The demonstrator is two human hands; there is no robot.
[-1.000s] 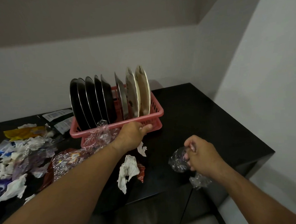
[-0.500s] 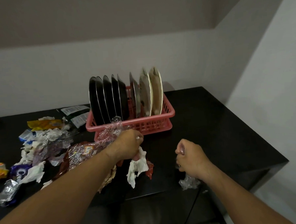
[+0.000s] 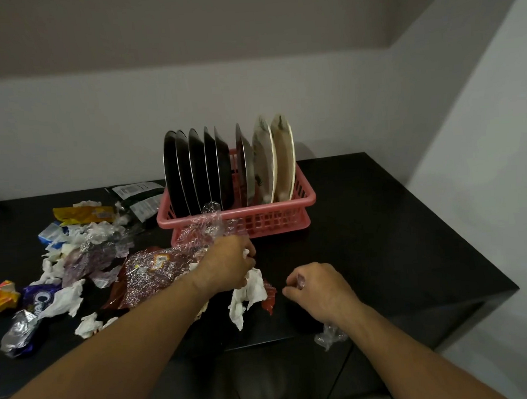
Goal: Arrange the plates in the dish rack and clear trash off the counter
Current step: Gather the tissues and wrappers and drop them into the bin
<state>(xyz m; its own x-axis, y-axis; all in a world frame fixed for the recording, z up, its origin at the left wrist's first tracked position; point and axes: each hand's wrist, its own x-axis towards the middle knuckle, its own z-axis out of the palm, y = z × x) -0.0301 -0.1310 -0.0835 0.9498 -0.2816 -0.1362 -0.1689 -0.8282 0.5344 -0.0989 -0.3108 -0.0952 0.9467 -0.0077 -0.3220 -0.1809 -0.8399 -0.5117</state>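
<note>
The left hand (image 3: pixel 229 268) pinches a white tissue (image 3: pixel 252 291), the right hand (image 3: pixel 319 291) fists clear plastic (image 3: pixel 330 338) — the wrapper heap (image 3: pixel 88 254) lies leftward, nearer the former.

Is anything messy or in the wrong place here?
Yes: crumpled clear plastic rests against the front rim of the pink dish rack, and wrappers and tissues litter the left side of the black counter. The plates stand neatly upright.

The left forearm enters from 8 o'clock, stretched toward 1 o'clock; the left hand (image 3: pixel 229 266) lies knuckles-up, fingers curled round a white tissue (image 3: pixel 251 290). The right forearm enters from 5 o'clock; the right hand (image 3: pixel 319 291), at 4 o'clock of the left, is fisted round clear plastic (image 3: pixel 330 339).
</note>
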